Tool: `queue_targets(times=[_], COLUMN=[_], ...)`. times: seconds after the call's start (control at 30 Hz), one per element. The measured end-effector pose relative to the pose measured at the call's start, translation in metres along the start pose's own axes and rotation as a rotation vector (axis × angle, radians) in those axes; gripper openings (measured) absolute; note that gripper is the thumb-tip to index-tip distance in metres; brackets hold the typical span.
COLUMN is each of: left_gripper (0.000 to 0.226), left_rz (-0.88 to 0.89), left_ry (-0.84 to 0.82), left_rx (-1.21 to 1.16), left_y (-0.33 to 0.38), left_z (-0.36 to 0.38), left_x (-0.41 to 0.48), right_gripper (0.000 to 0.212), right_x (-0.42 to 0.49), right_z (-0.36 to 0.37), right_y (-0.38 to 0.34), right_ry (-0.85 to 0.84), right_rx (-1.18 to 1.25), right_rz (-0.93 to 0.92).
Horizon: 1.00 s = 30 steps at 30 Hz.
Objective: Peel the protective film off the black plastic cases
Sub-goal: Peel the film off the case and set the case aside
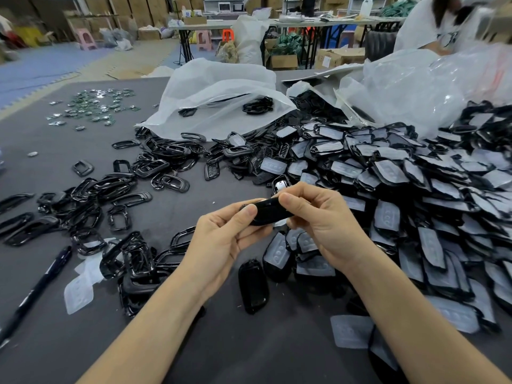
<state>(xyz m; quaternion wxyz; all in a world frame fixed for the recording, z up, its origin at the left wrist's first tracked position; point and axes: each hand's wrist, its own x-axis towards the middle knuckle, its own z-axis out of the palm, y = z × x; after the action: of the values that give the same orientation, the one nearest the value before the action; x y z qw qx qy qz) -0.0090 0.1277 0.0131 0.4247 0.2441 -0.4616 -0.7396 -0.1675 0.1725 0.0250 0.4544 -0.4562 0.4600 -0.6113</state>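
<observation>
Our L hand (pixel 221 239) pinches the left end of a black case (pixel 270 214), thumb on top, fingers curled under. R hand (pixel 324 225) grips the other end w/ thumb and forefinger over the top edge. We hold the case roughly level above the grey table (pixel 194 342), about mid-frame. We can't tell if film is on it.

At 6 o'clock, just below the hands, a bare glossy case (pixel 253 289) lies flat. At 5 o'clock sits a loose film sheet (pixel 350 331). At 8 o'clock there's a second film piece (pixel 79 293), w/ a dark pen (pixel 36 289) beyond it near the table edge.

From 3 to 1 o'clock runs a big heap of film-covered cases (pixel 415 189), pale film sides up, touching and overlapping. At 9–10 o'clock we see scattered black frames (pixel 116 195).

Further out at 12 is a white bag (pixel 219 101), mouth open, a few black parts inside. Clear plastic bags (pixel 415 87) are at 1 o'clock and small shiny bits (pixel 94 106) at 11. At far 1 o'clock is a person in white (pixel 426 23).
</observation>
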Motion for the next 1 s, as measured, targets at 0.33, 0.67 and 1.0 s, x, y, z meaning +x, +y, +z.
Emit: queue_targets(times=[0.33, 0.67, 1.0], left_gripper=[0.026, 0.026, 0.026], left_rz=[-0.011, -0.027, -0.014], left_ry=[0.024, 0.000, -0.020], left_rx=[-0.034, -0.027, -0.019], left_y=[-0.0010, -0.0027, -0.0005], left_z=[0.0030, 0.0023, 0.0032], left_x=[-0.0010, -0.0007, -0.0011], right_gripper=[0.018, 0.015, 0.025], right_x=[-0.0004, -0.0003, 0.0020], right_z=[0.0043, 0.0011, -0.0015], right_y=[0.0011, 0.0001, 0.0008], right_ry=[0.007, 0.012, 0.014], right_rx=[0.050, -0.014, -0.042], right_rz=[0.033, 0.038, 0.003])
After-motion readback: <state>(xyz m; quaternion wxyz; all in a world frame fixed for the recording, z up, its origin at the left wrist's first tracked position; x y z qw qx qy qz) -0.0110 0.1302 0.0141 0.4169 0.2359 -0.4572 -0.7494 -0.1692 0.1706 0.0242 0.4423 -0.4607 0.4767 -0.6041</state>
